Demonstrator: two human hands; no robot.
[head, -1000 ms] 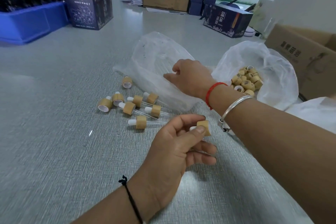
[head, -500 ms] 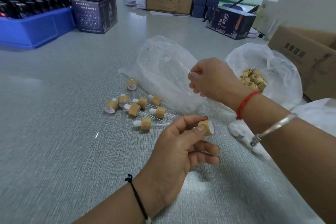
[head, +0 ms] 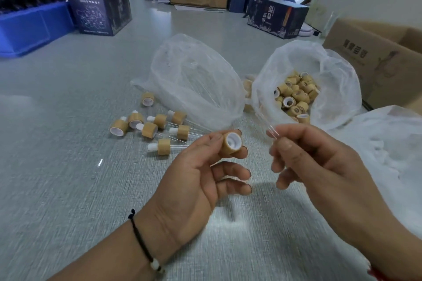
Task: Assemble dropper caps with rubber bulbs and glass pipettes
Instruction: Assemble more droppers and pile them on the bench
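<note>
- Dropper cap (head: 230, 143) held in the left hand (head: 194, 180): tan bamboo-grain shell, white inner liner.
- Glass pipette (head: 266, 121) pinched in the right hand (head: 319, 166): clear, colourless.
- Assembled droppers (head: 157, 129) on the worktop (head: 68, 166): tan shells, white rubber bulbs, clear tubes.
- Worktop: pale grey, fine woven texture.
- Left plastic bag (head: 194, 80): translucent white.
- Right plastic bag (head: 331, 75): translucent white, holding tan loose caps (head: 295, 96) with white liners.
- Left wrist cord (head: 141, 239): black, with a white bead.
- Crate (head: 29, 27): blue.
- Stacked boxes (head: 100, 7): dark navy, pale line print.
- Cardboard carton (head: 376, 59): brown, dark print.
</note>
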